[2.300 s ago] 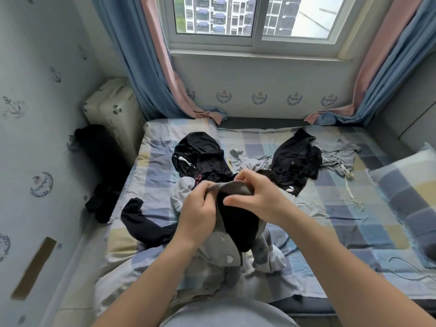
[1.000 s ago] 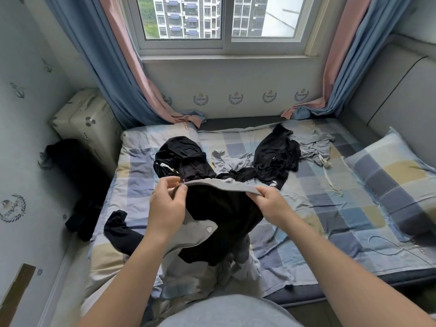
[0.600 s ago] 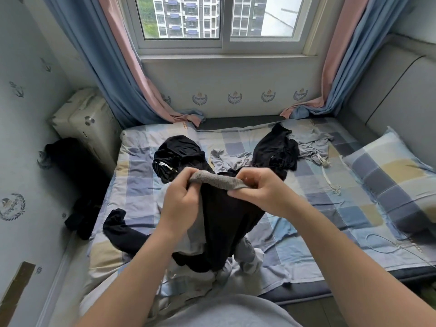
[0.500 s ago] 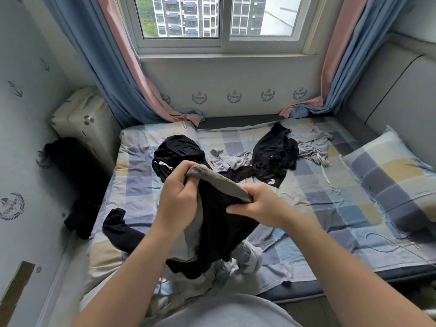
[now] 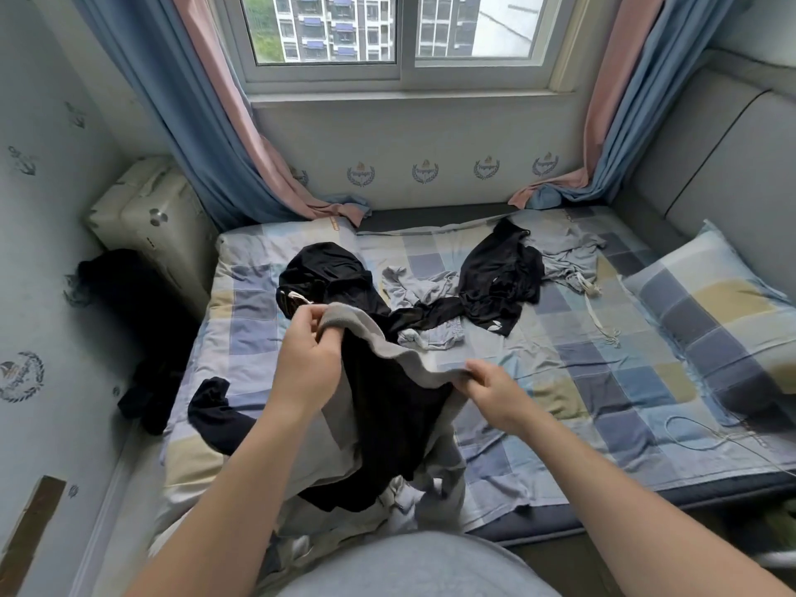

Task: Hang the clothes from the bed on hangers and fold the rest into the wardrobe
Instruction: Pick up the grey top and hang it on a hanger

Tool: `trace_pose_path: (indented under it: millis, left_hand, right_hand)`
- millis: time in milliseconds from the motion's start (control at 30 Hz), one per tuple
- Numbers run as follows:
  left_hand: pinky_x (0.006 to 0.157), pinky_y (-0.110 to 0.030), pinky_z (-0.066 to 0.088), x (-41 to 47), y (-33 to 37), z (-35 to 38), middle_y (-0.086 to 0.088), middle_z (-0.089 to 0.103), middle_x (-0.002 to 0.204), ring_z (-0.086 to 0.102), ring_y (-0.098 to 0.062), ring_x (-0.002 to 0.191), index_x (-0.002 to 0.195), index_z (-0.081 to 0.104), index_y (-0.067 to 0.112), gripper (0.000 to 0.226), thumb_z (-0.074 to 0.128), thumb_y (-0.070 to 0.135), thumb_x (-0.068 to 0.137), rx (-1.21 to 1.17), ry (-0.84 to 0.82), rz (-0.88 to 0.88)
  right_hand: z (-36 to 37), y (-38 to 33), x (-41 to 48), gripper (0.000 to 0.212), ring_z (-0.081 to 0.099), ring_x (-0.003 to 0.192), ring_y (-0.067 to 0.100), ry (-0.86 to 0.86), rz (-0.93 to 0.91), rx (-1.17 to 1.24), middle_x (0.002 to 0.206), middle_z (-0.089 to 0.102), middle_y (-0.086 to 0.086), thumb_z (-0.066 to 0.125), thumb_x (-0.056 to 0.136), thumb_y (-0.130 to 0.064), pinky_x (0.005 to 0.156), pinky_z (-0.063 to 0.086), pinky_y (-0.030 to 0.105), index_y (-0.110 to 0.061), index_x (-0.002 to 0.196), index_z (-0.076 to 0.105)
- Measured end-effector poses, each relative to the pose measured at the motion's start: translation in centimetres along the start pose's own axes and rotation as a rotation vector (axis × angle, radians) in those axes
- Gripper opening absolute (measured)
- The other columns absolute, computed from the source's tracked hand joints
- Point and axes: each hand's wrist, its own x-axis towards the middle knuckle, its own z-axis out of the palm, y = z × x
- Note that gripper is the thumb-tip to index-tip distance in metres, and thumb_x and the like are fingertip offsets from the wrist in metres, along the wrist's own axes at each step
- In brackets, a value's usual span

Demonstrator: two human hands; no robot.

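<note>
The left hand (image 5: 308, 364) and right hand (image 5: 495, 392) pinch the grey band (image 5: 390, 353) of the black garment (image 5: 387, 420) in their fingers; a slack pinch could let it slump, tangled, onto the bed (image 5: 603, 381)

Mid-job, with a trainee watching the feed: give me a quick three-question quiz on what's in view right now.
1. True or false: the left hand and the right hand both grip the grey ribbed band.
2. The checked pillow lies: A) at the person's right; B) at the person's left; C) on the floor.
3. What colour is the held garment just below the band?

Key: 1 true; 2 A; 3 black.
</note>
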Motion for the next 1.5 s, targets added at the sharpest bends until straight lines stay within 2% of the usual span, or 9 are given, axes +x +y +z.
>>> trace_pose_path:
  millis: [133,233,333,467,600,867,1100,1333,1500]
  left_hand:
    - [0.109,-0.033,0.04,-1.1,-1.3,1.0,0.002,0.055,0.13,0.049,-0.009,0.123,0.13,0.054,0.022,0.044,0.073,0.023,0.09,0.224,-0.135,-0.03]
    - [0.092,-0.026,0.047,-2.9,-0.7,2.3,0.007,0.062,0.109,0.056,0.004,0.098,0.105,0.064,0.025,0.025,0.078,0.025,0.085,0.232,-0.206,0.104]
    - [0.074,-0.028,0.053,-3.9,0.3,3.5,0.007,0.068,0.085,0.066,-0.007,0.075,0.089,0.064,0.023,0.021,0.082,0.029,0.079,0.176,-0.338,0.146]
    - [0.077,-0.04,0.058,-4.4,1.2,4.2,0.006,0.073,0.087,0.07,-0.014,0.081,0.092,0.065,0.022,0.037,0.078,0.05,0.073,0.096,-0.417,0.108]
    - [0.072,-0.046,0.056,-3.6,0.8,4.3,-0.002,0.071,0.082,0.068,-0.023,0.079,0.092,0.067,0.016,0.024,0.06,0.039,0.088,0.116,-0.297,0.168]
    - [0.061,-0.026,0.058,-1.4,0.6,2.5,-0.005,0.078,0.082,0.076,-0.025,0.076,0.094,0.068,0.01,0.014,0.056,0.011,0.101,-0.307,-0.153,-0.129]
    - [0.065,-0.03,0.061,-1.9,1.2,3.0,-0.016,0.075,0.092,0.076,-0.028,0.081,0.099,0.066,0.003,0.015,0.056,0.013,0.102,-0.508,-0.105,-0.241]
    - [0.068,-0.031,0.062,0.0,1.2,1.7,-0.01,0.077,0.093,0.076,-0.027,0.085,0.105,0.066,0.002,0.018,0.056,0.016,0.102,-0.546,-0.035,-0.22]
    - [0.08,-0.034,0.06,1.3,-1.0,1.4,-0.007,0.074,0.107,0.074,-0.023,0.099,0.111,0.065,0.007,0.015,0.055,0.015,0.103,-0.367,-0.094,-0.275]
  right_hand:
    - [-1.7,-5.7,-0.4,0.021,0.04,0.066,0.016,0.106,-0.121,0.181,0.07,0.047,0.007,0.055,0.101,-0.009,0.059,0.032,0.03,-0.003,0.081,0.054]
    - [-2.2,-9.5,-0.9,0.023,0.046,0.061,0.01,0.147,-0.171,0.322,0.066,0.052,0.001,0.058,0.101,-0.014,0.055,0.036,0.022,-0.011,0.078,0.056]
    - [-2.0,-12.6,-1.3,0.023,0.052,0.058,0.007,0.124,-0.23,0.363,0.061,0.059,-0.008,0.06,0.1,-0.016,0.054,0.042,0.02,-0.015,0.077,0.06]
    - [-2.1,-15.7,-1.5,0.018,0.062,0.057,0.013,0.126,-0.235,0.522,0.062,0.064,-0.001,0.061,0.099,-0.013,0.049,0.054,0.029,-0.009,0.081,0.058]
    - [-2.3,-16.7,-1.2,0.015,0.069,0.065,0.022,0.129,-0.239,0.545,0.07,0.069,0.006,0.061,0.098,-0.009,0.063,0.061,0.049,-0.008,0.083,0.057]
    - [-1.1,-11.3,-2.0,0.006,0.068,0.084,0.018,0.14,-0.22,0.426,0.099,0.072,0.02,0.069,0.093,-0.011,0.078,0.056,0.034,-0.016,0.094,0.066]
    - [3.6,-3.4,-2.0,0.031,0.061,0.105,0.002,-0.081,-0.033,0.023,0.108,0.068,-0.014,0.075,0.083,-0.039,0.091,0.048,0.024,-0.034,0.111,0.062]
    - [4.5,3.3,-0.9,0.004,0.065,0.086,0.023,-0.016,0.213,-0.156,0.091,0.07,0.004,0.064,0.096,-0.026,0.076,0.05,0.036,-0.029,0.093,0.064]
    - [-0.2,2.2,0.0,0.03,0.042,0.059,0.006,0.218,0.145,-0.04,0.056,0.045,-0.013,0.058,0.091,0.003,0.056,0.031,0.028,-0.015,0.067,0.054]
